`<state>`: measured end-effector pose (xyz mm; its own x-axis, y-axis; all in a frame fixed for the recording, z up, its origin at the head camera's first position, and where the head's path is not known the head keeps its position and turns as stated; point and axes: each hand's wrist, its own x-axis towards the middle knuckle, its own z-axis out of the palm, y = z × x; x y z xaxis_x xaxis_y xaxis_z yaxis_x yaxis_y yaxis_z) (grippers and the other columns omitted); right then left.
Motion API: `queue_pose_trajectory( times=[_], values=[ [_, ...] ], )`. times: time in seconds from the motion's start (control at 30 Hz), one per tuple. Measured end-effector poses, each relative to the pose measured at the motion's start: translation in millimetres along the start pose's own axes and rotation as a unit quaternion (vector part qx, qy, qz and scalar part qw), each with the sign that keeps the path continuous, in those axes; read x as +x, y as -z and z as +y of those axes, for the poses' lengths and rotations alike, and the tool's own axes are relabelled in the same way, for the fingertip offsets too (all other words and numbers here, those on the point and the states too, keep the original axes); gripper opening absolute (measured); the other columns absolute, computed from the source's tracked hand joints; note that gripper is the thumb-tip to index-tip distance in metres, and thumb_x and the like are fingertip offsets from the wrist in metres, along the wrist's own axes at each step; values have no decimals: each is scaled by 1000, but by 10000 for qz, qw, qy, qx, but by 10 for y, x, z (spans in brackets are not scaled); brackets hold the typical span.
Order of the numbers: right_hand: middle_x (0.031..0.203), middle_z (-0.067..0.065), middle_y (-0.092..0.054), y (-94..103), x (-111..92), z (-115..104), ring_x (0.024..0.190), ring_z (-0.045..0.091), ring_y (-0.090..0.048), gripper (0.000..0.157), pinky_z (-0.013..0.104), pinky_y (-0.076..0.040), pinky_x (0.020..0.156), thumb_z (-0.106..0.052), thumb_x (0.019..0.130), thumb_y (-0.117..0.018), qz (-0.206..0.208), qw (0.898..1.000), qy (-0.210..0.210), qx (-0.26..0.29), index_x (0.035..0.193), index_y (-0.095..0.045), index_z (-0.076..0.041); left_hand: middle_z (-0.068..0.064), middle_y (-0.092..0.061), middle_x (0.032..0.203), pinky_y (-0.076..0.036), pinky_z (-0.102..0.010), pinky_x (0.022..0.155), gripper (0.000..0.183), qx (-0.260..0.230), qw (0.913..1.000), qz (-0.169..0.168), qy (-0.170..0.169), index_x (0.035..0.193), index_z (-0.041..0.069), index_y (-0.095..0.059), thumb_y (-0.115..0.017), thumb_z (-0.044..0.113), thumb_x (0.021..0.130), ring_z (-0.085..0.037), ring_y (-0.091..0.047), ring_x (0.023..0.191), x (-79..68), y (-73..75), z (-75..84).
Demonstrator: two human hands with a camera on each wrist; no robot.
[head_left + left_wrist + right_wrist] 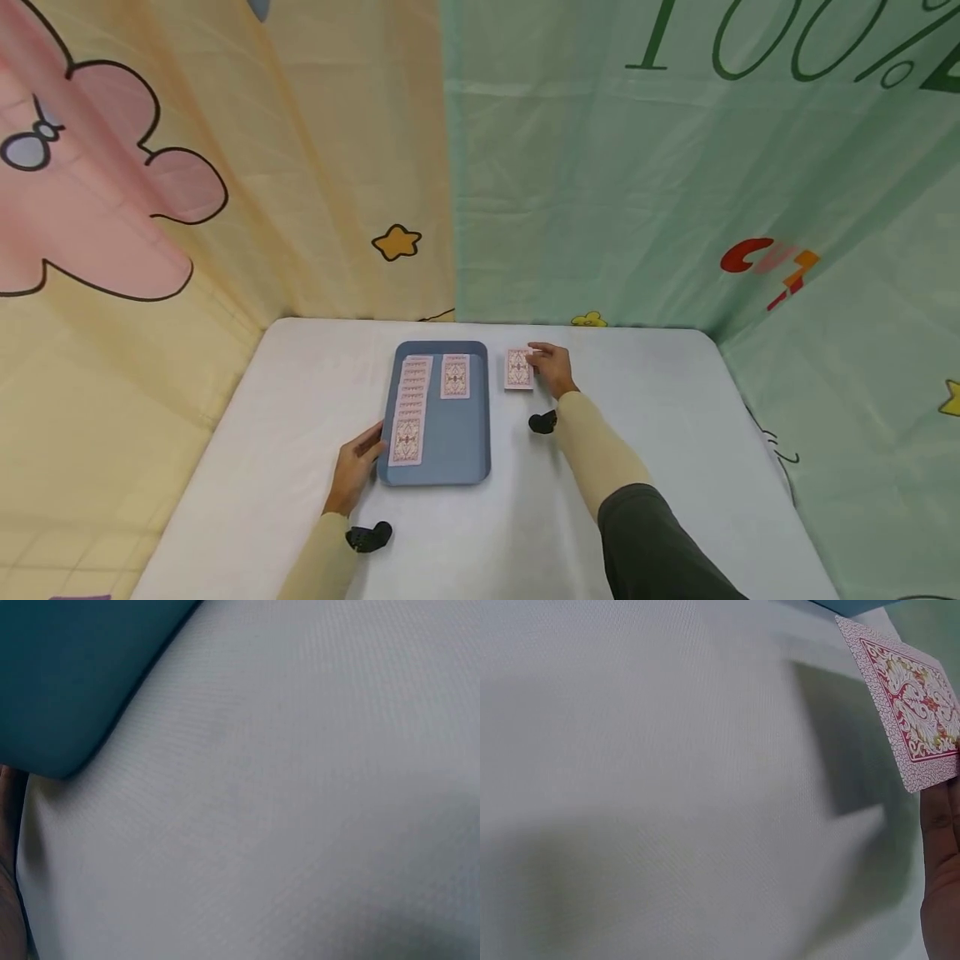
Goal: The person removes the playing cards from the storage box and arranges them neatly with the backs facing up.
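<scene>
On the white table lies a blue-grey tray. An overlapping column of red-and-white playing cards, backs up, runs down its left side, and another playing card lies face down at its upper right. My left hand grips the tray's lower left edge, thumb at the rim. To the right of the tray, my right hand pinches a patterned playing card by its side. In the right wrist view this card is tilted over the tabletop and casts a shadow below.
White cloth covers the table. A yellow curtain and a green curtain hang behind its far edge. Black straps with small dark devices sit on both wrists.
</scene>
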<state>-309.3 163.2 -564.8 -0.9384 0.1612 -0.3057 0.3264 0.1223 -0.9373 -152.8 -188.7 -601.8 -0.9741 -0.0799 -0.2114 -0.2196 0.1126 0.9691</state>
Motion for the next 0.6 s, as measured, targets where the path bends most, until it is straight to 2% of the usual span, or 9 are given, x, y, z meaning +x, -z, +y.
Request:
queue_pose_trajectory(
  times=[0.2,0.27,0.47,0.6],
  values=[
    [110,14,-64,35,83,73,90,21,-56,32,30,-48,83,-5,92,-62,-34,9995,-205,-242,124,-63,-3,-22,-45,144,-40,-27,104,45,42,10000,46,20,140,-3,-46,-54,3,96,-32,-43,133,-5,-2,-11],
    [109,14,-64,38,103,114,90,20,-56,32,28,-48,81,-4,92,-62,-22,9994,-218,-251,123,-64,-3,-22,-45,143,-40,-29,104,45,38,10000,64,18,139,-4,-47,-54,2,96,-33,-43,132,-9,-4,-15],
    [105,15,-66,28,134,178,86,19,-59,32,26,-49,74,-1,89,-64,-4,9991,-93,-418,120,-65,0,-23,-45,143,-34,-43,108,44,73,9999,65,-22,139,-5,-47,-54,1,96,-35,-42,133,-18,-13,-29],
    [109,17,-66,-3,152,167,94,23,-61,32,32,-51,81,-2,88,-65,28,9973,101,-727,120,-66,-1,-23,-45,143,-34,-44,108,44,83,9999,92,-89,139,-5,-47,-54,2,96,-35,-42,133,-10,-11,-27]
  ],
)
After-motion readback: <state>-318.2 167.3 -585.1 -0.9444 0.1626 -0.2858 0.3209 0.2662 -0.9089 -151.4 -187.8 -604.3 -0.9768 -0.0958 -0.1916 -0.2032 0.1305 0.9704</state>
